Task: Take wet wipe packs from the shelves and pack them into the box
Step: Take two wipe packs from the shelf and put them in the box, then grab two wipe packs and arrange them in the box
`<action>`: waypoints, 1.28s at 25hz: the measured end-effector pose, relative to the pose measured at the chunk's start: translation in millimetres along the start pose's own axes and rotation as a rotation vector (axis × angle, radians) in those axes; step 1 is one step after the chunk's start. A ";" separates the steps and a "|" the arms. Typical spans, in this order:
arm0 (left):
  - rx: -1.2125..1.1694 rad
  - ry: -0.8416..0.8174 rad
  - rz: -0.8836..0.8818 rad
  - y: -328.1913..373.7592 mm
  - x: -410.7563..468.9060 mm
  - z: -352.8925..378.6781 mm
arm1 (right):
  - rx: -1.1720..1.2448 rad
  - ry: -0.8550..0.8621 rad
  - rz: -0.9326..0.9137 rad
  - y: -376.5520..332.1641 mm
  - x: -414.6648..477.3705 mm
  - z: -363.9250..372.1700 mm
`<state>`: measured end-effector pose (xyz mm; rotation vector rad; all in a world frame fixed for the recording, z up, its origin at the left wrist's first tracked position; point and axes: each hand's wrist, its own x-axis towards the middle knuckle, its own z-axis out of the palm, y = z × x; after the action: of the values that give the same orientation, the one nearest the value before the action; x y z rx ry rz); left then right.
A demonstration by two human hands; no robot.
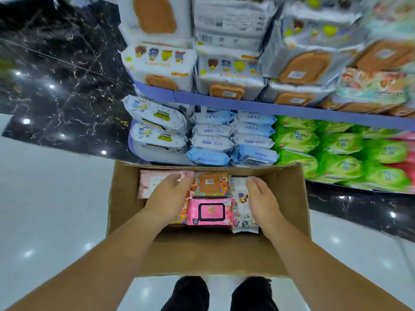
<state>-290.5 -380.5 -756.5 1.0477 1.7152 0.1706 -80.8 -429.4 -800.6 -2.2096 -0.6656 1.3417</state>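
Observation:
An open cardboard box (pixel 208 252) stands on the floor below the shelves, with several wet wipe packs lying flat inside. My left hand (pixel 169 198) is inside the box, fingers fairly straight, resting over a pale pink pack (pixel 150 182) at the back left. My right hand (pixel 261 202) is also in the box, fingers relaxed, lying on a white printed pack (pixel 241 198) at the right. Between my hands lie a colourful pack with a brown lid (pixel 210 184) and a bright pink pack with a black-framed lid (pixel 211 212). Neither hand holds anything.
Shelves behind the box carry stacked packs: white ones with brown lids (pixel 229 75) on the purple-edged upper shelf (pixel 269 107), blue and white packs (pixel 233 138) and green packs (pixel 341 149) below. A black marble panel (pixel 60 86) stands at left. My shoes (pixel 220 292) stand on the glossy white floor.

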 end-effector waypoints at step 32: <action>-0.263 0.002 1.032 538.5 -448.3 -3.8 | 0.322 0.358 -0.795 -328.2 -335.8 -516.2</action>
<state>26.1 -371.7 -131.4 1.6250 0.9648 1.0115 194.7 -455.5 -160.0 -1.5877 -0.9625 0.5793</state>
